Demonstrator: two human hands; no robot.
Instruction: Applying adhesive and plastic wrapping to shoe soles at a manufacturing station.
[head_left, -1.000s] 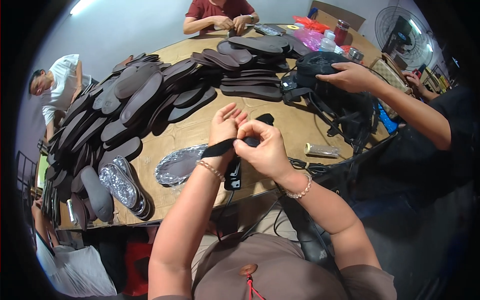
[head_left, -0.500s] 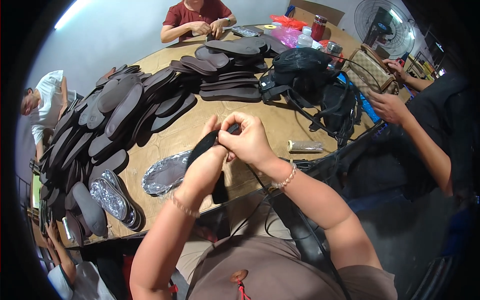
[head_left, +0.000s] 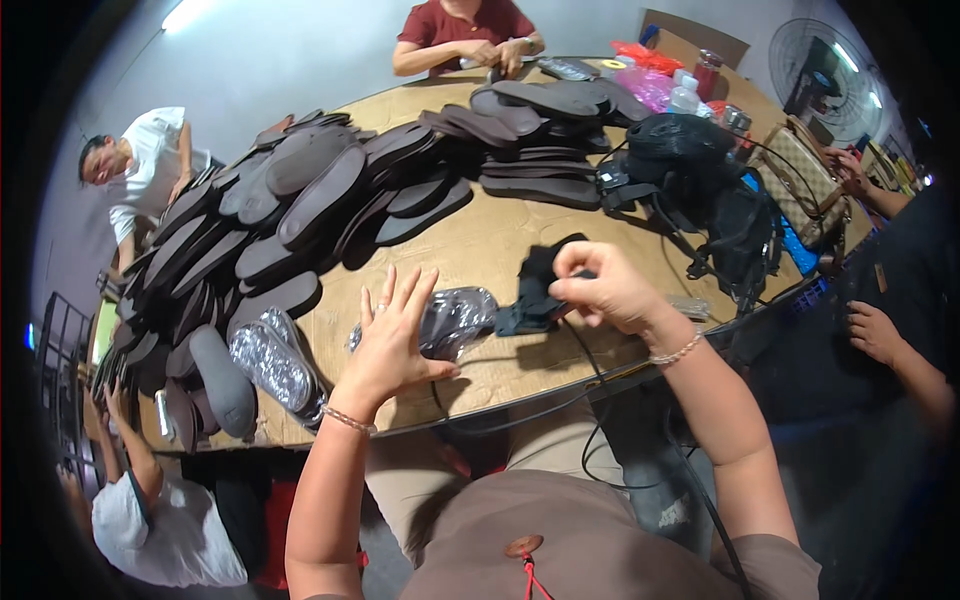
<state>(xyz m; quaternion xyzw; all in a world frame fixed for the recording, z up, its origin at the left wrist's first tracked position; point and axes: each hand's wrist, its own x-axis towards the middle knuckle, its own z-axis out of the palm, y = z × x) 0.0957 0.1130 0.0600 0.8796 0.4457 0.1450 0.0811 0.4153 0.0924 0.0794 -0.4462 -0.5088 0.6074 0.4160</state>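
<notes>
My left hand (head_left: 393,338) is open, fingers spread, over the near end of a clear-plastic-wrapped dark sole (head_left: 462,318) on the table; it holds nothing. To the right, my right hand (head_left: 618,290) has its fingers curled in, thumb and forefinger pinching the edge of a crumpled black cloth piece (head_left: 530,295). The cloth is just right of the wrapped sole, and whether it rests on the table is hard to tell. A thin black cable (head_left: 585,350) runs down from near this cloth. More wrapped soles (head_left: 272,358) are at the left front edge.
Stacked dark soles (head_left: 320,195) curve across the left and back of the table (head_left: 440,268). Black bags (head_left: 690,160), a checked handbag (head_left: 800,170) and a clear roll (head_left: 688,307) are at the right. Co-workers sit or stand at the back, left and right; a fan (head_left: 825,80) is behind.
My hands have parted: the left let go of the black cloth and spread above the wrapped sole, the right moved right with the cloth. The view shifted, and the right-hand co-worker's near hand lowered.
</notes>
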